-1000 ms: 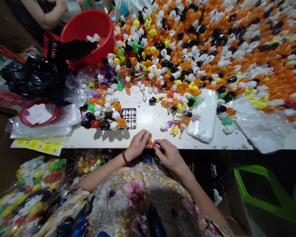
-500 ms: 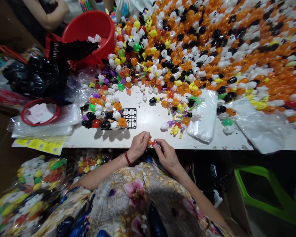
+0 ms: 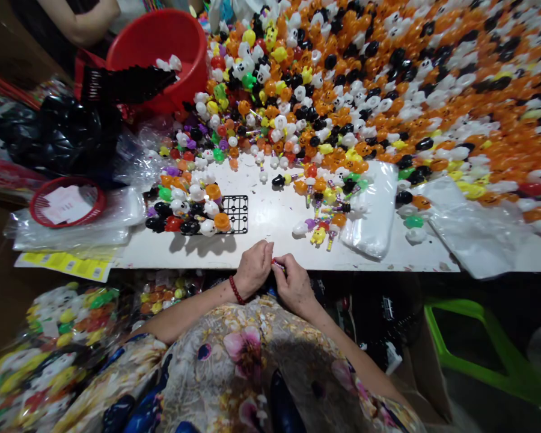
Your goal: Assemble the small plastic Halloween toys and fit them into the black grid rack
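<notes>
My left hand (image 3: 254, 269), with a red bead bracelet on the wrist, is closed at the table's front edge. Against it, my right hand (image 3: 296, 285) pinches a short multicoloured stick (image 3: 278, 264) with a reddish end. The fingers of both hands hide most of the stick, and its other end goes into my left fist. Beyond my left hand stands a black grid rack (image 3: 240, 214), filled on its left with toy-topped sticks (image 3: 189, 207) in orange, white, black and red. Similar loose sticks (image 3: 319, 231) with toy heads lie beyond my right hand.
A huge heap of plastic toy heads (image 3: 369, 90) covers the back and right of the table. Clear plastic bags (image 3: 372, 210) lie at right. A red tub (image 3: 187, 60) and small red basket (image 3: 70, 224) stand left. Another person's arm (image 3: 88, 24) shows at top left.
My hands have come closer together, and the orange and red piece between them is now mostly covered. The whole view has shifted slightly; the rack and the heap look unchanged.
</notes>
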`<state>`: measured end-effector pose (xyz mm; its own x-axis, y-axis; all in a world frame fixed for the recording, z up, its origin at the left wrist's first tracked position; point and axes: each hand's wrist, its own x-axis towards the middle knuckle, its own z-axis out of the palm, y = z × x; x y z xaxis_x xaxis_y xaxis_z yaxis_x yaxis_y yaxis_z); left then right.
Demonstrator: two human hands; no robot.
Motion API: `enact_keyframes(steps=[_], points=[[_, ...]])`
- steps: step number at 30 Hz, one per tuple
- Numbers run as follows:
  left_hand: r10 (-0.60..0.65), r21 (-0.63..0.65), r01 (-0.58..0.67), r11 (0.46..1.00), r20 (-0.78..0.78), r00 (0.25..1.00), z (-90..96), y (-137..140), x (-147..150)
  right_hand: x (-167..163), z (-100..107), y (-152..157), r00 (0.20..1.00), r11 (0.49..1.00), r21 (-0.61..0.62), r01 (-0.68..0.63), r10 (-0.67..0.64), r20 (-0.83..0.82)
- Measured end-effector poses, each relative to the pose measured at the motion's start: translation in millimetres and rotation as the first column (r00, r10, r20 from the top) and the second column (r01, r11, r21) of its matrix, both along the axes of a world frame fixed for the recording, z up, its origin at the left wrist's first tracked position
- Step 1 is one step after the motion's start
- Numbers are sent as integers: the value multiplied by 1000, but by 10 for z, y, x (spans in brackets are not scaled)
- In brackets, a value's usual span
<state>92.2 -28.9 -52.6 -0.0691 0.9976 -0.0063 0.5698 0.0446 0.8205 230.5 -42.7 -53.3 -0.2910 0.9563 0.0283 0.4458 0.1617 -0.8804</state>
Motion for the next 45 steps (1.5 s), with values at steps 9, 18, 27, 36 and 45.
enact_keyframes(steps=[9, 18, 27, 36, 45], points=[[213, -313, 32, 949, 715, 666, 164, 170, -222, 93, -13, 257, 996, 997, -27, -74, 73, -51], [189, -285, 63, 956, 769, 610, 86, 119, -296, 165, -81, 272, 979, 970, 190, -154, 124, 164], [9, -96, 89, 991, 727, 687, 86, 37, -393, 113, -37, 330, 920, 932, 280, -228, 112, 377], [-14, -136, 110, 985, 570, 822, 72, -71, -563, -28, -34, 443, 975, 977, 161, -141, 109, 195], [-12, 429, 134, 893, -276, 961, 769, -278, -1042, -553, 36, 916, 973, 988, 3, -155, 153, -172]])
